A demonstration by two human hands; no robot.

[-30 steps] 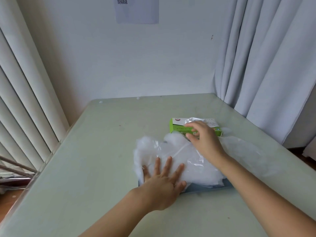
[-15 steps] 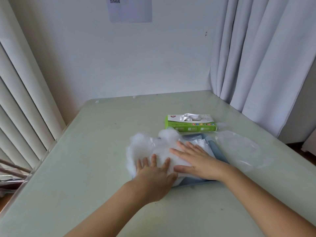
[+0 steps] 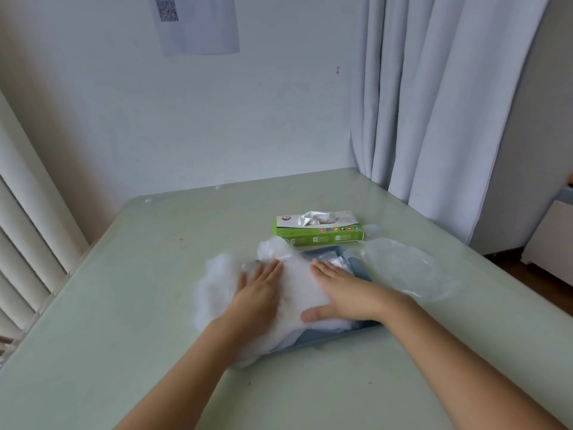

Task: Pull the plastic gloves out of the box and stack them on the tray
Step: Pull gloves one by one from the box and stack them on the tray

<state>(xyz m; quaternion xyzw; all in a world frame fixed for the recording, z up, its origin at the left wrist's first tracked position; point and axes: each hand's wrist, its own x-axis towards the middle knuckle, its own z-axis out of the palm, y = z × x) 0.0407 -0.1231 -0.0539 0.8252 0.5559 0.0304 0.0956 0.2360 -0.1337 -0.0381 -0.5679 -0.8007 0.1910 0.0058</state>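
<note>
Soft, cool daylight fills the view, even and fairly bright. The table (image 3: pixel 139 305) carries a dull sheen, with faint glare towards its far right corner. Shadows on the table are weak and soft-edged. The glove pile (image 3: pixel 297 283) at the table's middle is washed out, its folds mostly lost. The blinds (image 3: pixel 28 243) left of the table slant and bow from wide-angle distortion.

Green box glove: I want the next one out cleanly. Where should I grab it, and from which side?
Probably pinch the crumpled tuft sticking up through the top slot of the green box, coming from above: the box lies flat and that tuft is the only part exposed.
</note>
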